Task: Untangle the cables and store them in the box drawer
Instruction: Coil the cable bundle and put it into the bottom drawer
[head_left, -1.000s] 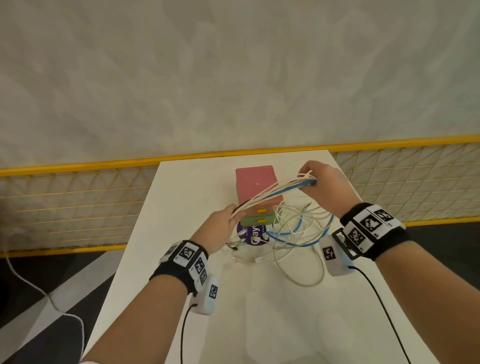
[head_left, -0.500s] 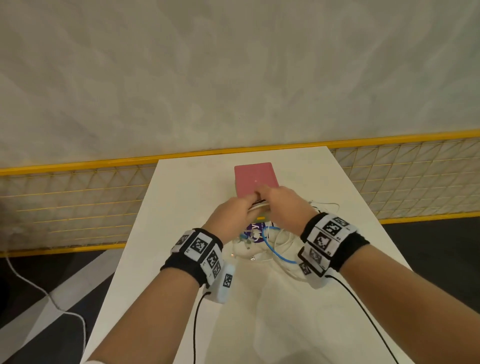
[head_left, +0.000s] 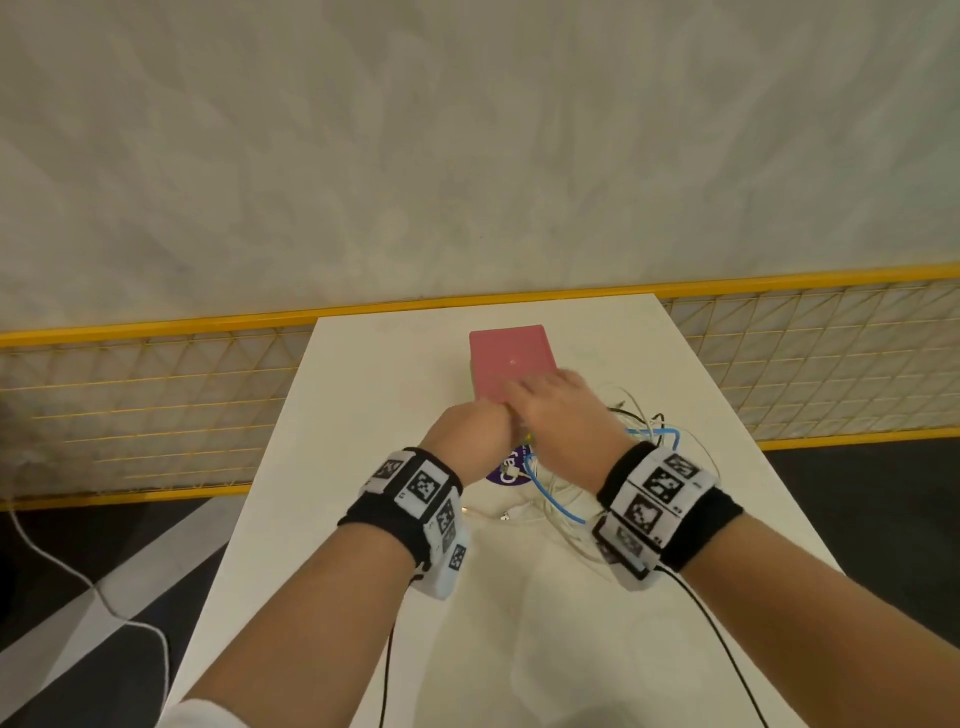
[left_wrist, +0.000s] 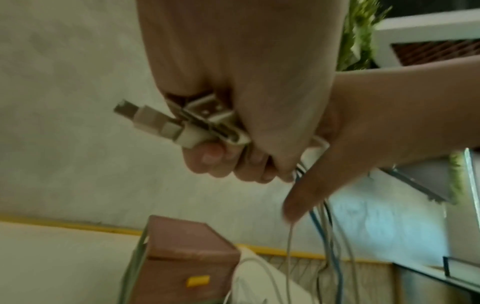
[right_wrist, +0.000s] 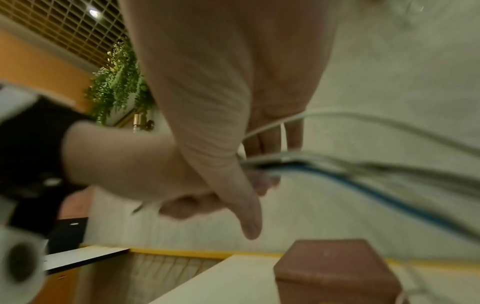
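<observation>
A pink box (head_left: 511, 364) with yellow drawer handles (left_wrist: 198, 281) stands on the white table (head_left: 363, 467). My left hand (head_left: 475, 436) hovers just in front of it and grips several white cable plugs (left_wrist: 182, 125) in a fist. My right hand (head_left: 550, 410) lies against the left one, its fingers round the bundle of white, blue and black cables (right_wrist: 363, 170) and its thumb (right_wrist: 249, 216) sticking out. The rest of the cables (head_left: 649, 431) trail in loose loops on the table under my right wrist. The box front is hidden behind my hands in the head view.
A purple label (head_left: 511, 475) lies on the table below my hands. A yellow mesh fence (head_left: 156, 405) runs behind and beside the table, close to a pale wall. A white cord (head_left: 78, 582) lies on the dark floor at the left.
My right hand has swung from up at the right down and left onto my left hand, bringing the stretched cable bundle together. The loose loops have shifted to the right.
</observation>
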